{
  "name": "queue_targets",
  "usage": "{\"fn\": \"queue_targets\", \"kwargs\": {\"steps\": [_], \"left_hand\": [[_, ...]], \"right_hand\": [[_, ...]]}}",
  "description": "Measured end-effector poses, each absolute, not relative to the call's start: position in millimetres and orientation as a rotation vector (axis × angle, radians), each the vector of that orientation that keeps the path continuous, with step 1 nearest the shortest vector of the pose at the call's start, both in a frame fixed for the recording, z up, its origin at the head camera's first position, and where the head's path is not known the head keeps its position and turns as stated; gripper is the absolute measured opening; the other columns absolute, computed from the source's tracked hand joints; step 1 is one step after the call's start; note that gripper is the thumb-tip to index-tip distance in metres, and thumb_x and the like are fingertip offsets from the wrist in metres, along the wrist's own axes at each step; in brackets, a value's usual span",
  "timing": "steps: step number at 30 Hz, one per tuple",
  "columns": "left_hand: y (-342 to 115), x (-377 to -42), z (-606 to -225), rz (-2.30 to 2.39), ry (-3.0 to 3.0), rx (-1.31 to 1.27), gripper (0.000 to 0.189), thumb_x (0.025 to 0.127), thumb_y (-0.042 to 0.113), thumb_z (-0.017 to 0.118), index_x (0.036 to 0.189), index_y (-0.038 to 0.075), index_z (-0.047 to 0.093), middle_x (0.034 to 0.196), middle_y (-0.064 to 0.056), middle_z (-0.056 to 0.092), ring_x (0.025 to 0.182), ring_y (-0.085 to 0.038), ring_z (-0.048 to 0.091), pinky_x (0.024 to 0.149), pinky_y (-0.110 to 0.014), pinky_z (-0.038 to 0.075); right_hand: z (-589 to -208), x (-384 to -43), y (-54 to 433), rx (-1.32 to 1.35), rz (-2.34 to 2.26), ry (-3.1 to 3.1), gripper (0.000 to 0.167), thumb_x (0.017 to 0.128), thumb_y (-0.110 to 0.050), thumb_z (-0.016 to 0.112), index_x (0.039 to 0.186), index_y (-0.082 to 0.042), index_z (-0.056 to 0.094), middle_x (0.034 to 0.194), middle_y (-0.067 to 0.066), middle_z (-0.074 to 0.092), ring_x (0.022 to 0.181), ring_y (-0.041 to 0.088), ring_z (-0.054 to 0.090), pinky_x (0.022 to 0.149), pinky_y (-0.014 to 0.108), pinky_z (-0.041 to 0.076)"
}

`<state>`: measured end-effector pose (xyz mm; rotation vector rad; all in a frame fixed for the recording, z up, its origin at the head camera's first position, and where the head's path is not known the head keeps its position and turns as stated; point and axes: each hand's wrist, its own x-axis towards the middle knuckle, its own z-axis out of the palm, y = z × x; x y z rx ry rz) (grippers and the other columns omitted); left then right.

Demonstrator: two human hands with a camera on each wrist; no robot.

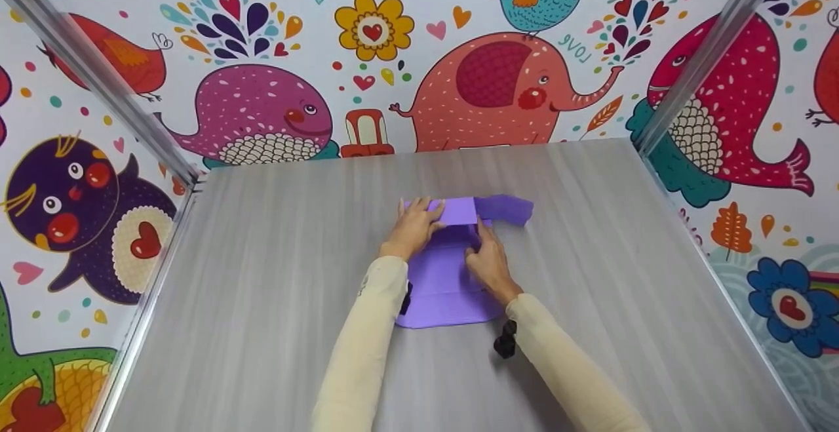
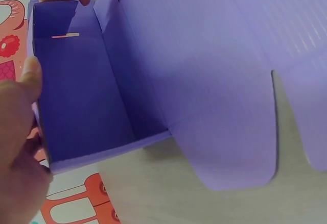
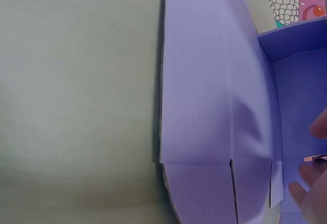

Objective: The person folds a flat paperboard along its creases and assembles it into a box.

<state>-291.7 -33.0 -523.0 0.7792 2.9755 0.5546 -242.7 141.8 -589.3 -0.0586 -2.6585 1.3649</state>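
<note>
A purple cardboard box (image 1: 449, 274), partly folded, lies on the table with one trough-like section standing at its far side. At that section's left, my left hand (image 1: 413, 225) grips the wall, its thumb (image 2: 31, 78) over the upper edge in the left wrist view. My right hand (image 1: 490, 261) holds the section's right end, index finger straight up along the corner and the other fingers bent. Beyond this end a purple flap (image 1: 508, 210) sticks out to the right. A narrow slot (image 2: 65, 35) shows in the trough near the right hand's fingers. Part of the right hand is hidden by cardboard.
The wide unfolded panel (image 3: 196, 91) of the box, with side flaps (image 2: 230, 152) and cut slits, spreads toward me. Grey wood-grain table (image 1: 262, 274) surrounds it. Printed cartoon walls (image 1: 262, 111) and metal posts (image 1: 714, 52) border the table's back and sides.
</note>
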Motion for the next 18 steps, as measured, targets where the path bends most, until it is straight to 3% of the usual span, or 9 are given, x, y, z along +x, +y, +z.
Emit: {"fn": "queue_targets", "kwargs": {"steps": [8, 18], "left_hand": [[-32.5, -291.7, -524.3, 0.524, 2.982, 0.778, 0.043, 0.099, 0.030, 0.056, 0.141, 0.019, 0.060, 0.137, -0.020, 0.056, 0.133, -0.038, 0.050, 0.116, -0.072, 0.025], [-28.3, -290.7, -526.1, 0.521, 3.012, 0.763, 0.040, 0.098, 0.029, 0.059, 0.137, 0.020, 0.063, 0.140, -0.021, 0.056, 0.136, -0.038, 0.048, 0.115, -0.072, 0.025]], "right_hand": [[-590.3, -243.6, 138.9, -0.046, 1.502, -2.605, 0.074, 0.078, 0.003, 0.056, 0.149, 0.010, 0.037, 0.137, 0.031, 0.056, 0.125, 0.045, 0.058, 0.111, 0.053, 0.044], [-593.8, -244.0, 141.5, -0.043, 1.519, -2.586, 0.074, 0.078, 0.003, 0.056, 0.149, 0.010, 0.037, 0.137, 0.031, 0.056, 0.126, 0.045, 0.057, 0.112, 0.053, 0.043]]}}
